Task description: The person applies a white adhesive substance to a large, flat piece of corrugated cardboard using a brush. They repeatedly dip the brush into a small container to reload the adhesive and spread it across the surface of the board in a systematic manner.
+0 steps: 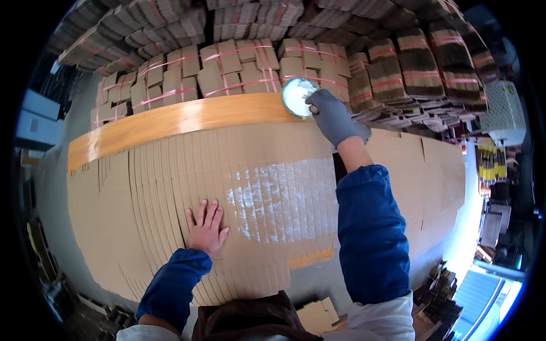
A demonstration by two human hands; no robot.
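Observation:
Overlapping flat cardboard sheets (165, 187) lie fanned out in front of me, their edges forming narrow strips. My bare left hand (208, 230) rests flat on them with its fingers spread. White, wet-looking streaks (273, 199), like paste, cover the strips to the right of that hand. At the far side, my right hand (334, 116) wears a grey glove and is closed round a short handle (314, 108) with a rounded tan end. The handle's other end is hidden. Touching or just above a round dish of white paste (298, 98), the gloved fingers reach over its right rim.
The dish stands on an orange-brown wooden board (187, 116) along the far edge. Behind it are bundles of flat cardboard (222, 71) tied with pink strap. More cardboard sheets (438, 182) lie to the right. A pale plastic crate (505, 113) stands at the far right.

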